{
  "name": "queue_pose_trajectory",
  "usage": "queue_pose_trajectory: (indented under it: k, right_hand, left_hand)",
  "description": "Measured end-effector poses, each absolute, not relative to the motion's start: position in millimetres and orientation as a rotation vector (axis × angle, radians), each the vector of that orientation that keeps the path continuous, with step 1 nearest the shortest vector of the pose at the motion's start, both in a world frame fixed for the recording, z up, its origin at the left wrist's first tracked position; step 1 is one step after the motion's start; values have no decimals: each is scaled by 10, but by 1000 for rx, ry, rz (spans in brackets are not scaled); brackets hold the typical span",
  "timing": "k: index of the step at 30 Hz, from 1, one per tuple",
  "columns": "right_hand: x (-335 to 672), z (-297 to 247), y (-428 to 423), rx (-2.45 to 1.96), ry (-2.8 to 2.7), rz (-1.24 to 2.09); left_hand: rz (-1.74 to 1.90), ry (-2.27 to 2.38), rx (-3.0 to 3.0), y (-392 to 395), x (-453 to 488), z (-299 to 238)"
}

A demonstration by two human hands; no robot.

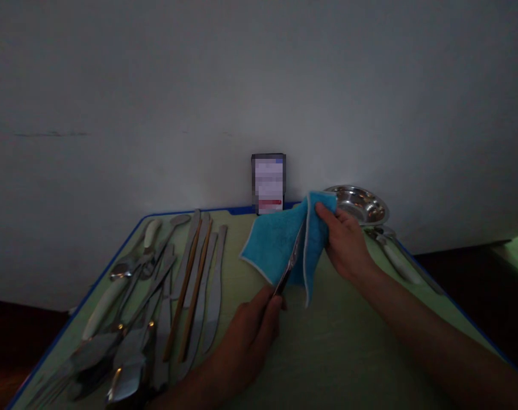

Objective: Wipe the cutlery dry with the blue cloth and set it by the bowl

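My left fingers [270, 314] gripping a dark-handled metal utensil [291, 262], long axis toward one o'clock, right fingers [326, 216] pinching white-edged blue cloth [270, 242]

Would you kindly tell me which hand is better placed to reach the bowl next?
Probably the right hand: though holding the cloth, it is close to the bowl, while the left hand grips a utensil farther away.

Green table [335, 347] — knives [215, 296], chopsticks [196, 290], spoons [121, 271] left, metal bowl [359, 202], more cutlery [399, 265] right, phone [269, 183] at back
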State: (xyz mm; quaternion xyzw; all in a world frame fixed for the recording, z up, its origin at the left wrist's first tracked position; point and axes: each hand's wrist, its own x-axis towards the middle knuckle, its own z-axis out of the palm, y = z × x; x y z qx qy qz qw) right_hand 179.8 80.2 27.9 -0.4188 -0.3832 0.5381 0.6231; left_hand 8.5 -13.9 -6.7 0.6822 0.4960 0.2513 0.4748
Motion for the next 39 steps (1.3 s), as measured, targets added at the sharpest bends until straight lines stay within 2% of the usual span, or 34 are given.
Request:
queue_pose_trajectory:
  k: [17,28,39]
  right_hand:
    - [1852,277,865,-921,-852,1148]
    - [1657,120,706,-938,-964,1332]
    - [1695,203,749,-952,-815,1313]
  left_hand:
    - [559,1217,1705,-152,71,-60]
    - [657,1230,1644,-137,91,-85]
    - [592,1196,1649,-122,94,-41]
